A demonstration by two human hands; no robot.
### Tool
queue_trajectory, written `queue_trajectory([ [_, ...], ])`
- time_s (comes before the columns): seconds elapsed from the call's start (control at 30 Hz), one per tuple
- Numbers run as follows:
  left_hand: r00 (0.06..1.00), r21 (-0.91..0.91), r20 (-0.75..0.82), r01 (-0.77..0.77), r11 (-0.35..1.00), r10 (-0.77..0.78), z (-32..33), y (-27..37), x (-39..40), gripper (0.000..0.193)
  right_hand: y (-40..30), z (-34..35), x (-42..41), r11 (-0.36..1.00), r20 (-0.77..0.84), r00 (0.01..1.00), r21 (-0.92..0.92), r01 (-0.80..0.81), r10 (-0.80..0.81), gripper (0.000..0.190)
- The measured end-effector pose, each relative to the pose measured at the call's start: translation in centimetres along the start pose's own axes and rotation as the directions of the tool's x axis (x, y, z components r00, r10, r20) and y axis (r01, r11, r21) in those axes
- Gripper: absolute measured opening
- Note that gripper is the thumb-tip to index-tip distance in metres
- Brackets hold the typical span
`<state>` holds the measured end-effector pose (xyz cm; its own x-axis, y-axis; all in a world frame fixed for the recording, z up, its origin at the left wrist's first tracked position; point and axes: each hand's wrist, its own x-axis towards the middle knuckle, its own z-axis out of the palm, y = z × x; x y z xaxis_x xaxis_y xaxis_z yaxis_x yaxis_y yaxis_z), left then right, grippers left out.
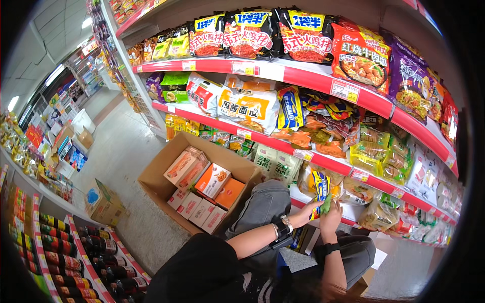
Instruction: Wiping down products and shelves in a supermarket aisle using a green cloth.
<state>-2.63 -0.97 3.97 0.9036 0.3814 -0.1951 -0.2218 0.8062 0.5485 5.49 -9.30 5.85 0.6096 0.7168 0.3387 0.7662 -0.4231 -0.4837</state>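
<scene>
Before the shelves, my left hand [306,215] is shut on a blue, yellow and red food packet [321,185], which stands roughly upright. Beside it, my right hand [330,219] has its fingers around a crumpled green piece [326,205], possibly a cloth, pressed against the packet's lower side. The fingertips of the right hand are partly hidden. Below my hands, between my knees, a small open carton [310,238] holds similar blue and yellow packaging. Another packet of like colours [290,107] leans on the middle shelf, next to loose packets [320,127].
A large open cardboard box [161,161] with smaller boxes inside stands at my left knee. Red-edged shelves [227,125] of packaged food curve across the front and right. Bottles [110,246] line a rack behind on the left. A closed carton [104,202] sits on the aisle floor.
</scene>
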Motion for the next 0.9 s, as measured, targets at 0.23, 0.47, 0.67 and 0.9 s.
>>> queue_trajectory([
  [0.23,0.993,0.091,-0.118,-0.019,0.996,0.03,-0.4,1.0,-0.5,0.041,-3.1,-0.9,-1.7,0.989,0.037,0.99,0.059,0.137,-0.139,0.052],
  [0.47,0.979,0.009,-0.202,-0.003,1.0,0.005,0.2,1.3,-0.7,0.036,-5.2,-1.7,-3.2,0.946,0.022,0.954,0.142,0.292,-0.298,0.054],
  [0.67,0.995,-0.014,-0.069,0.077,0.997,-0.078,0.4,0.7,-0.4,0.046,-4.1,-1.3,-2.5,0.967,-0.048,0.969,0.065,0.245,-0.242,0.058],
  [0.9,0.995,0.087,-0.095,0.047,0.995,-0.039,0.6,0.3,-0.2,0.055,-3.9,-1.7,-1.2,0.989,-0.041,0.992,0.085,0.122,-0.119,0.062],
])
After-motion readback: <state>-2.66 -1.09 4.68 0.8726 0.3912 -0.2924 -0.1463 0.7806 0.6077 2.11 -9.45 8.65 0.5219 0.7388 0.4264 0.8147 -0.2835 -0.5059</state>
